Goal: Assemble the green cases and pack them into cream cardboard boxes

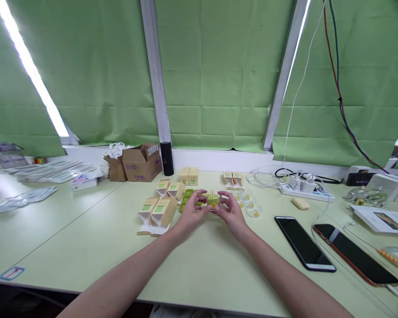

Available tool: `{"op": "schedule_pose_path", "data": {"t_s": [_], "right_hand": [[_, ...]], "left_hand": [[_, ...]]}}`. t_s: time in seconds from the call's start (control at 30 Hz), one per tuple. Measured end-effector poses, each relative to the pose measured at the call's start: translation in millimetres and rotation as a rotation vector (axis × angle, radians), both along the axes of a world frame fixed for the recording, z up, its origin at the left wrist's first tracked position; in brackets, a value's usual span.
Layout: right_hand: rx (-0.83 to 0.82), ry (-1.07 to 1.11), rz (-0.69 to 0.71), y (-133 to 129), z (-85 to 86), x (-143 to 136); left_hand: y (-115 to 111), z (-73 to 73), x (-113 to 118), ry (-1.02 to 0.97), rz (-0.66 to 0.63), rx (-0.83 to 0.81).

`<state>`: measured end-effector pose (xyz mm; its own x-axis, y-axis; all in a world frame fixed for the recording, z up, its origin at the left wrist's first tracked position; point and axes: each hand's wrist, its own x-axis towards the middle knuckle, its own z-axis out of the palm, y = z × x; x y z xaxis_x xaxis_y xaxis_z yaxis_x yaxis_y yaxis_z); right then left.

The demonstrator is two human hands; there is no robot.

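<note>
Between the fingertips of both hands is a small green plastic case [213, 200] with a yellow spot on its lower front. My left hand [193, 213] grips it from the left, thumb in front and fingers curled behind. From the other side my right hand [232, 216] holds it in the same way. Several green pieces [187, 194] lie behind my left hand, partly hidden by it. Beyond my right hand are several clear plastic shells [253, 210] with yellow spots. Open cream cartons [164, 210] with green squares lie to the left of my left hand.
Two closed cartons [189, 176] and a pair of open ones [233, 180] stand farther back. A brown cardboard box [142, 164] and black cylinder [166, 159] are back left. Two phones [303, 243], a power strip [307, 191] and loose cables occupy the right.
</note>
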<state>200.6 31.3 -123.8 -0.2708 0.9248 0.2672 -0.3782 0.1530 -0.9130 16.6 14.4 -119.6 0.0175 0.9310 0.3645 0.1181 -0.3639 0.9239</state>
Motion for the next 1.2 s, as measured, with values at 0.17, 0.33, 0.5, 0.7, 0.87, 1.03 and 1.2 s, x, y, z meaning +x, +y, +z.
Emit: {"op": "schedule_pose_path", "data": {"t_s": [0.17, 0.33, 0.5, 0.7, 0.87, 1.03, 1.2], "right_hand": [[0.021, 0.002, -0.018, -2.3, 2.0, -0.8], [0.044, -0.010, -0.011, -3.8, 3.3, -0.6], [0.078, -0.027, -0.015, -1.5, 5.9, 1.1], [0.093, 0.015, -0.008, -0.7, 7.5, 0.8], [-0.018, 0.154, 0.082, -1.3, 5.1, -0.5], [-0.111, 0.320, 0.189, 5.9, 0.1, 2.6], [-0.126, 0.350, 0.180, 12.0, -5.4, 5.3]], "left_hand": [[-5.5, 2.4, 5.2, 0.115, 0.047, 0.065], [-8.3, 4.4, 7.0, 0.149, 0.065, 0.111], [-9.9, 9.2, 6.3, 0.178, 0.073, 0.132], [-10.5, 11.6, 7.5, 0.171, 0.117, 0.149], [-11.3, 7.1, 7.1, 0.155, 0.142, 0.154], [-12.1, 4.5, 7.4, 0.121, 0.054, 0.227], [-15.0, 6.6, 9.0, 0.117, 0.016, 0.236]]}}
